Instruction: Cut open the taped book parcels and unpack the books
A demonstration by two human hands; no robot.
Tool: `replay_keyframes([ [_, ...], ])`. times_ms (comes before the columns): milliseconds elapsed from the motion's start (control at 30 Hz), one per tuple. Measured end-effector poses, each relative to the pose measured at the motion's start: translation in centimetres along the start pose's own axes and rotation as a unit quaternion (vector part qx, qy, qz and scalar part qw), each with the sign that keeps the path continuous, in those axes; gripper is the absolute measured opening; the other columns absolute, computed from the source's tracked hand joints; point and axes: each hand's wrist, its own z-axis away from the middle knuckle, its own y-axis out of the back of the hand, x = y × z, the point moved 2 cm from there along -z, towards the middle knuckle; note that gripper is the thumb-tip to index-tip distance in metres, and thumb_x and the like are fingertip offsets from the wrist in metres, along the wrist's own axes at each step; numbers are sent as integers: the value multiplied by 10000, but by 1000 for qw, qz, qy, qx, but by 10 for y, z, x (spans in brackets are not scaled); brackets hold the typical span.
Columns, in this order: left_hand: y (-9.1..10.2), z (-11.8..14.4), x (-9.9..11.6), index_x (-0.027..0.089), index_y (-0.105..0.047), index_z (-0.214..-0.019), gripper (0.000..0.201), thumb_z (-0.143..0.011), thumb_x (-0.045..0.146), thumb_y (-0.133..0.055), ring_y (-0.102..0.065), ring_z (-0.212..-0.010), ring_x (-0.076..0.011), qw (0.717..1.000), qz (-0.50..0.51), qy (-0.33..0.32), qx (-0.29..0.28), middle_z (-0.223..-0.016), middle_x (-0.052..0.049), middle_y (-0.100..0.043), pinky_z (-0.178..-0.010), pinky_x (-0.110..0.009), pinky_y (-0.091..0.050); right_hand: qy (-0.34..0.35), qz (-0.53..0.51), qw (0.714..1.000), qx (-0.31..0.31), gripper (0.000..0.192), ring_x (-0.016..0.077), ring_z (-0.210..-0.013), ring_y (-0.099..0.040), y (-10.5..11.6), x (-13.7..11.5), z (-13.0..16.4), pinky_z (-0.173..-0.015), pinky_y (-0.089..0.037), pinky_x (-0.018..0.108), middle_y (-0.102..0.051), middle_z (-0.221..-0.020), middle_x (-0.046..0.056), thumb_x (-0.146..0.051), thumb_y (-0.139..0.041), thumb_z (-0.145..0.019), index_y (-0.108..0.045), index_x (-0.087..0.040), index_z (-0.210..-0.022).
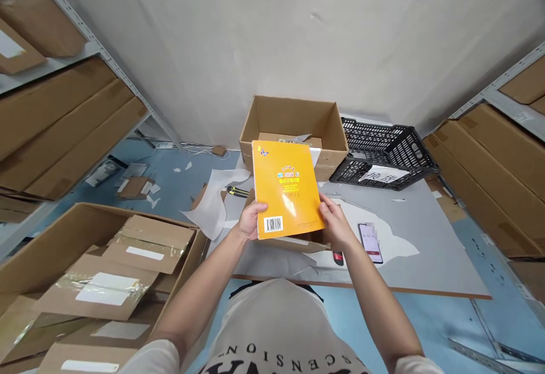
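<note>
An orange book (287,192) with a barcode at its lower left corner is held up in front of me, cover side facing the camera. My left hand (250,222) grips its lower left edge, thumb on the cover. On the opposite side, my right hand (335,222) is closed on the lower right edge. Partly hidden beneath the book lies a cardboard piece or opened carton (293,244) on the grey table. Behind the book stands an open cardboard box (293,114) with some contents at its bottom.
A black plastic crate (385,150) with a paper label stands right of the box. A phone (370,242), a red-and-black tool (338,258), a yellow-and-black cutter (237,192) and torn white paper (213,204) lie on the table (438,266). At left, a large carton (85,210) holds several parcels.
</note>
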Motion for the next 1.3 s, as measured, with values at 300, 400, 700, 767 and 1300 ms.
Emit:
replay_keyframes([
  [300,3,0,5,195,-569,-1149,471,-695,219,-693,-632,-1022,-273,991,-124,-42,10,-1132,-89,-663,-892,-421,-487,-39,-191,980,40,588,237,-1042,-625,-6,18,13,-883,-509,395,-628,-1209,79,-456,-662,-738,-514,-226,-1258],
  [400,4,-1,5,196,-536,-1211,556,-697,282,-730,-642,-998,-274,981,-179,-69,22,-1120,-106,-666,-844,-406,-511,-29,-175,982,63,587,233,-1083,-600,-2,24,16,-915,-489,397,-614,-1231,72,-427,-640,-764,-492,-222,-1294],
  [700,6,-10,-4,145,-473,-1312,667,-719,335,-710,-612,-1051,-293,969,-209,-124,37,-1195,-145,-620,-890,-440,-497,-32,-193,977,84,627,240,-1068,-608,1,26,21,-907,-495,408,-627,-1210,77,-403,-659,-752,-478,-215,-1323],
  [767,4,-12,-5,154,-451,-1332,681,-726,337,-702,-586,-1095,-298,965,-220,-134,39,-1236,-145,-593,-935,-463,-466,-27,-188,977,95,629,241,-1086,-598,4,24,21,-925,-483,416,-617,-1224,79,-407,-659,-751,-480,-212,-1322],
  [1300,-62,13,-56,291,-251,-1434,814,-752,389,-684,-231,-1376,-277,965,-186,-175,-61,-1513,-93,-226,-1101,-425,-272,207,194,955,92,463,232,-1062,-620,-32,-12,50,-922,-493,362,-602,-1246,44,-246,-485,-880,-467,-272,-1341],
])
